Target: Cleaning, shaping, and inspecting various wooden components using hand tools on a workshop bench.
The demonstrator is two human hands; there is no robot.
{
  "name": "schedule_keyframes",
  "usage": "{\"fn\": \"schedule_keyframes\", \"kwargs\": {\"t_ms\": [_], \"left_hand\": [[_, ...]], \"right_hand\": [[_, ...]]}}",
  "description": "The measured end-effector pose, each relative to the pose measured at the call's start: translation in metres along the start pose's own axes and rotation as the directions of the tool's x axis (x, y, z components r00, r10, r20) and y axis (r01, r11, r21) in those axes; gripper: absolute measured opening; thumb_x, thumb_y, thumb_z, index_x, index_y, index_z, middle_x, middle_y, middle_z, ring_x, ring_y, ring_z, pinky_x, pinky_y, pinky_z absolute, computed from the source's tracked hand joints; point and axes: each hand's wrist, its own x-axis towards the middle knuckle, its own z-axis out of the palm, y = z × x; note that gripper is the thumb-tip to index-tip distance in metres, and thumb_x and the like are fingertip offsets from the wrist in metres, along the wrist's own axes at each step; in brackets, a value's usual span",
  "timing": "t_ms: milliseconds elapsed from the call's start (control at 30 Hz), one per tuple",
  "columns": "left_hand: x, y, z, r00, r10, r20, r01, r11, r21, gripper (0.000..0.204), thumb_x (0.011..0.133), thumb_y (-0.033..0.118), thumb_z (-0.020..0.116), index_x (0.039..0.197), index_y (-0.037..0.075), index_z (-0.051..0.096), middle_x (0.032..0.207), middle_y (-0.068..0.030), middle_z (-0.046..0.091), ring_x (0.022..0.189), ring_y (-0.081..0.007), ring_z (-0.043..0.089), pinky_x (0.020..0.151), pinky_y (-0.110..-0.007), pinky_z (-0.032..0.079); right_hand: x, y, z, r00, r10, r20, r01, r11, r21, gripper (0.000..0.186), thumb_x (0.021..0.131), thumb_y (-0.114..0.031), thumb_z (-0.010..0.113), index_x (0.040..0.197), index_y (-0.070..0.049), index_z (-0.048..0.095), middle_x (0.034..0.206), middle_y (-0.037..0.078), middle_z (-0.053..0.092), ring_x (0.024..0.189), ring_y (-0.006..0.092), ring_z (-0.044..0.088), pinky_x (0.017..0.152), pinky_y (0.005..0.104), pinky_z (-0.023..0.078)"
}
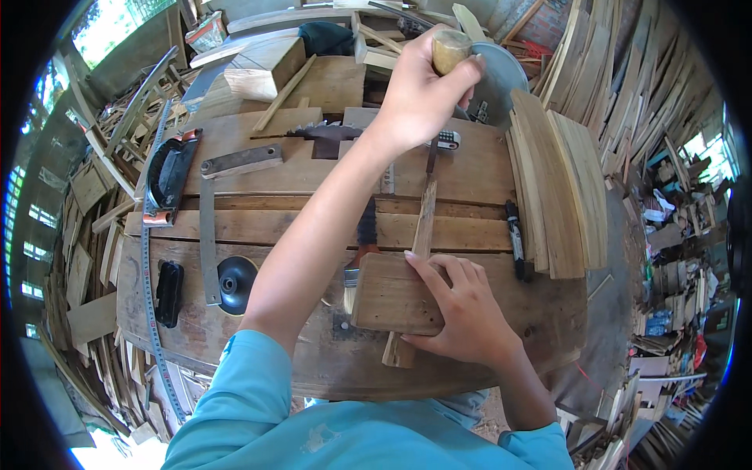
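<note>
My left hand (427, 94) is raised over the far middle of the workbench, its fingers wrapped round the rounded wooden handle (452, 52) of what looks like a chisel. The narrow dark blade (432, 157) points down to the far end of a thin wooden strip (425, 219). Near the bench's front, my right hand (464, 309) grips a flat wooden block (395, 294), thumb and fingers at its right side. This block lies across the strip, whose near end sticks out below it. Partly behind the block is a paintbrush (352, 276).
A toothed circular saw blade (325, 131) rises through the workbench (313, 360). To the left lie a sliding bevel (208, 243), a black-handled tool (166, 174), a black disc (236, 284) and a tape measure (146, 266). Boards (548, 188) and a marker (515, 235) are at the right.
</note>
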Motion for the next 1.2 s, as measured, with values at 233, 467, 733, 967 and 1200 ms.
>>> {"fn": "schedule_keyframes", "kwargs": {"t_ms": [233, 467, 733, 967, 1200], "left_hand": [[-0.003, -0.008, 0.004, 0.990, -0.041, -0.136, 0.045, 0.999, 0.029, 0.023, 0.097, 0.016, 0.069, 0.077, 0.005, 0.061, 0.060, 0.0033, 0.057, 0.052, -0.0047, 0.051, 0.048, -0.025, 0.042], [-0.001, -0.010, 0.005, 0.984, 0.018, -0.179, 0.004, 0.993, 0.121, 0.032, 0.098, 0.023, 0.072, 0.074, 0.006, 0.059, 0.058, 0.0056, 0.055, 0.052, -0.0023, 0.048, 0.048, -0.024, 0.039], [0.008, -0.017, 0.017, 0.994, -0.049, -0.100, 0.060, 0.991, 0.119, 0.031, 0.099, 0.016, 0.068, 0.072, 0.007, 0.055, 0.061, 0.0085, 0.049, 0.058, -0.0016, 0.040, 0.051, -0.026, 0.034], [0.014, -0.023, 0.023, 0.991, -0.034, -0.126, 0.053, 0.987, 0.150, 0.029, 0.095, 0.013, 0.069, 0.072, 0.003, 0.054, 0.063, 0.0057, 0.048, 0.060, -0.0046, 0.040, 0.054, -0.028, 0.036], [0.017, -0.029, 0.029, 0.994, 0.033, -0.101, -0.008, 0.972, 0.234, 0.031, 0.099, 0.023, 0.070, 0.075, 0.007, 0.058, 0.061, 0.0071, 0.052, 0.055, -0.0022, 0.045, 0.050, -0.025, 0.035]], "right_hand": [[0.006, 0.001, -0.003, 0.999, -0.047, -0.003, 0.047, 0.998, 0.043, 0.098, 0.068, -0.037, 0.089, 0.149, -0.009, 0.042, 0.141, 0.014, 0.050, 0.135, 0.0352, 0.045, 0.113, 0.0490, 0.034], [0.016, 0.006, -0.011, 0.987, -0.140, 0.083, 0.131, 0.986, 0.099, 0.094, 0.065, -0.031, 0.088, 0.145, -0.009, 0.043, 0.142, 0.014, 0.053, 0.142, 0.0340, 0.044, 0.115, 0.0481, 0.033], [0.017, 0.009, -0.014, 0.981, -0.144, 0.131, 0.132, 0.986, 0.100, 0.097, 0.065, -0.032, 0.088, 0.148, -0.009, 0.043, 0.142, 0.014, 0.051, 0.137, 0.0331, 0.046, 0.116, 0.0480, 0.033], [0.002, 0.014, -0.011, 0.974, -0.188, 0.127, 0.186, 0.982, 0.029, 0.101, 0.074, -0.035, 0.085, 0.161, -0.025, 0.035, 0.143, 0.022, 0.044, 0.130, 0.0400, 0.046, 0.112, 0.0496, 0.036], [-0.022, 0.023, -0.039, 0.984, -0.174, 0.023, 0.173, 0.983, 0.058, 0.086, 0.076, -0.038, 0.086, 0.154, -0.031, 0.050, 0.143, 0.027, 0.046, 0.125, 0.0422, 0.051, 0.108, 0.0493, 0.042]]}}
